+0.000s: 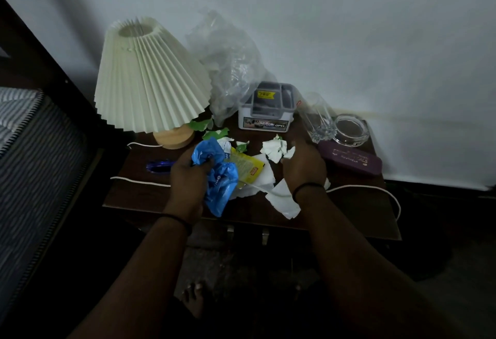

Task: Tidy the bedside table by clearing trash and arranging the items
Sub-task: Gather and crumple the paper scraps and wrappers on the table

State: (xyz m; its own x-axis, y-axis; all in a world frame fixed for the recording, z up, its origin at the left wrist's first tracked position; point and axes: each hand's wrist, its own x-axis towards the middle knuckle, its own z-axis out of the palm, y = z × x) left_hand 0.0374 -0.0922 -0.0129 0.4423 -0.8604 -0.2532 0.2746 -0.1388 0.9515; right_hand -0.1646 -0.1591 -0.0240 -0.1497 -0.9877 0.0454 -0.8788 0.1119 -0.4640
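Observation:
On the dark wooden bedside table (150,196) lies a heap of trash. My left hand (188,175) grips a crumpled blue plastic wrapper (220,177) over the table's front. Beside it lies a yellow packet (247,168) on torn white paper (281,199). My right hand (303,162) reaches over the scraps, fingers curled around a crumpled white paper piece (275,148). Green-and-white paper bits (214,132) lie near the lamp base.
A pleated cream lamp (147,75) stands at the back left, its white cord (370,188) running across the table. A clear plastic bag (230,70), grey box (265,107), drinking glass (318,118), glass ashtray (350,129), purple case (351,157) and blue pen (158,167) are there. A bed is left.

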